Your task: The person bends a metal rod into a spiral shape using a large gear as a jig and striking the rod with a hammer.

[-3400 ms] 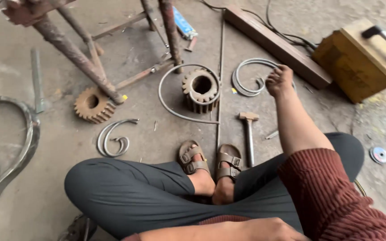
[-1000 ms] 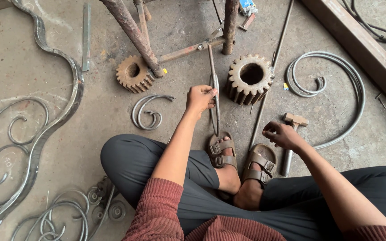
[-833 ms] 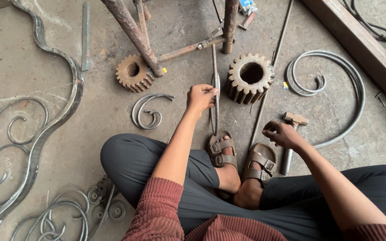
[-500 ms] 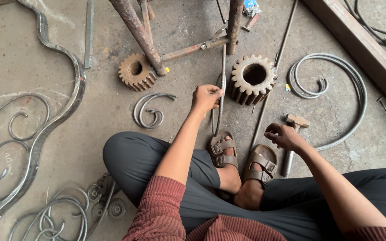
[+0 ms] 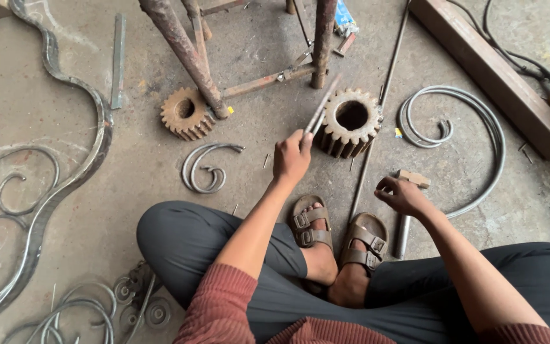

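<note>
1. Large iron scroll (image 5: 472,137) lies flat on the concrete floor (image 5: 97,191).
2. Rusty gear (image 5: 350,122) stands beside the left hand (image 5: 291,158), which is clamped on a thin metal rod (image 5: 323,105) lifted above it.
3. Right hand (image 5: 402,195) curls loosely over the hammer (image 5: 405,213).

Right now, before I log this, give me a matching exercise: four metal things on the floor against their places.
Things:
1 thin metal rod
2 large rusty gear
3 small scroll of bent rod
4 hammer

Places:
A by the right hand
B left of the left hand
C gripped in the left hand
D right of the left hand

Pairs: 1-C, 2-D, 3-B, 4-A
</note>
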